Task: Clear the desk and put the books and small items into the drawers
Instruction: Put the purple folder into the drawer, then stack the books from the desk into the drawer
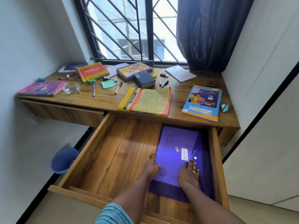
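The right-hand drawer (113,151) is pulled wide open below the wooden desk (105,101). A purple plastic folder (178,146) lies flat in its right half. My left hand (151,167) grips the folder's left edge, and my right hand (189,172) rests flat on top of it, fingers spread. On the desk lie a yellow book (145,101), a blue book (203,102), a red Java book (92,73), a pink book (42,88), a dark thick book (144,79), a colourful book (134,69), a white notebook (180,73) and several pens (118,88).
The left drawer (63,110) is closed. A glass ashtray (71,88), green paper scraps (108,84) and crumpled paper balls (224,107) are scattered on the desk. A blue bin (63,160) stands on the floor at the left. A dark curtain (210,33) hangs at the barred window.
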A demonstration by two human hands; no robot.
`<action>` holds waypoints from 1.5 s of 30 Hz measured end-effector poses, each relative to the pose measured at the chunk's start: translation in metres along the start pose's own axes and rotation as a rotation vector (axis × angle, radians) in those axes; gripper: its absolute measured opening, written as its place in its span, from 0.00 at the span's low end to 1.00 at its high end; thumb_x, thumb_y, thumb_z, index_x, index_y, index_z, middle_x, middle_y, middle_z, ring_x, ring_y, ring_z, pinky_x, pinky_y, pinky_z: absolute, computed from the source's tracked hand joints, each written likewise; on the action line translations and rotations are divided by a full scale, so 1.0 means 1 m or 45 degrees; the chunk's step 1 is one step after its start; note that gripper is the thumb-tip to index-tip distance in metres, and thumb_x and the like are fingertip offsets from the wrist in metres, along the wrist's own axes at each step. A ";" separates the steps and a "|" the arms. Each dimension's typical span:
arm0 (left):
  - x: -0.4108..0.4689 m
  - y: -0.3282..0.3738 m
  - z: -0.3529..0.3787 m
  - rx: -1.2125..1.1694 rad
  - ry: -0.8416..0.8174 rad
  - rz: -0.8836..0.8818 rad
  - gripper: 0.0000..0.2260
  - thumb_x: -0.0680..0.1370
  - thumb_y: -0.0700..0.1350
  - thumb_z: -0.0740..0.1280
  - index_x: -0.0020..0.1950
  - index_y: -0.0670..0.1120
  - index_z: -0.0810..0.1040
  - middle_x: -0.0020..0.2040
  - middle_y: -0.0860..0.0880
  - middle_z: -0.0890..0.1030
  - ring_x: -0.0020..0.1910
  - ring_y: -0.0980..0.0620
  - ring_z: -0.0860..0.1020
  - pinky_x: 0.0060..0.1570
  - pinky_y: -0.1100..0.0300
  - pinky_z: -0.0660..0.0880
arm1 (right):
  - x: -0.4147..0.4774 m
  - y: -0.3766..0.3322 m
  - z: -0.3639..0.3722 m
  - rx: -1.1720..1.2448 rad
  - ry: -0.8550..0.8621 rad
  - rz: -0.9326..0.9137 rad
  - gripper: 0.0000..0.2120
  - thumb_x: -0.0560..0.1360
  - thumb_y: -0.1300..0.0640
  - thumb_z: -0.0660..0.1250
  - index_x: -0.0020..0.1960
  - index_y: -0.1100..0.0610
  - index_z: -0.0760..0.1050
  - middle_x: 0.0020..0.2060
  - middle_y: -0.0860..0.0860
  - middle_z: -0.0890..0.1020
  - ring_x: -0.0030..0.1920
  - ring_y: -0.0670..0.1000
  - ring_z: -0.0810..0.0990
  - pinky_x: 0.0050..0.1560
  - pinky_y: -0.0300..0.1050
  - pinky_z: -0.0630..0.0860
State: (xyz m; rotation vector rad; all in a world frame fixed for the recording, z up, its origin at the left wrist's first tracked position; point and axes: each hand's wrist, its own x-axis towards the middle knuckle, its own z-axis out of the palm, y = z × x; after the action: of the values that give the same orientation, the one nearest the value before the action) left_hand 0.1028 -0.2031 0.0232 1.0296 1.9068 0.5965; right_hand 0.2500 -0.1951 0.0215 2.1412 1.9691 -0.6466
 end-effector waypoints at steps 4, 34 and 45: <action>0.006 0.018 -0.034 0.072 0.135 0.050 0.28 0.79 0.37 0.62 0.77 0.41 0.55 0.77 0.44 0.56 0.76 0.47 0.57 0.71 0.65 0.55 | 0.007 -0.030 -0.023 -0.026 0.167 -0.168 0.26 0.79 0.63 0.52 0.76 0.61 0.52 0.77 0.56 0.48 0.77 0.57 0.45 0.76 0.51 0.46; 0.167 0.068 -0.204 1.062 0.326 0.982 0.22 0.78 0.39 0.64 0.71 0.44 0.67 0.66 0.45 0.72 0.66 0.46 0.71 0.64 0.54 0.72 | 0.151 -0.203 -0.130 2.325 0.227 0.783 0.12 0.73 0.74 0.57 0.32 0.65 0.67 0.11 0.54 0.70 0.11 0.49 0.69 0.15 0.40 0.73; 0.171 0.087 -0.200 1.343 0.353 0.940 0.23 0.81 0.36 0.57 0.76 0.38 0.57 0.71 0.36 0.67 0.70 0.41 0.69 0.66 0.50 0.71 | 0.134 -0.204 -0.121 2.436 -0.033 0.567 0.18 0.79 0.60 0.62 0.68 0.63 0.65 0.37 0.59 0.71 0.36 0.56 0.74 0.54 0.54 0.72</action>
State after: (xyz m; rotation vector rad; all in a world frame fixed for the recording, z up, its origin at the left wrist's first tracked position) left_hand -0.0810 -0.0140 0.1097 2.4855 2.0533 0.0507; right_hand 0.0805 -0.0003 0.1078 2.7850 0.2602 -3.0785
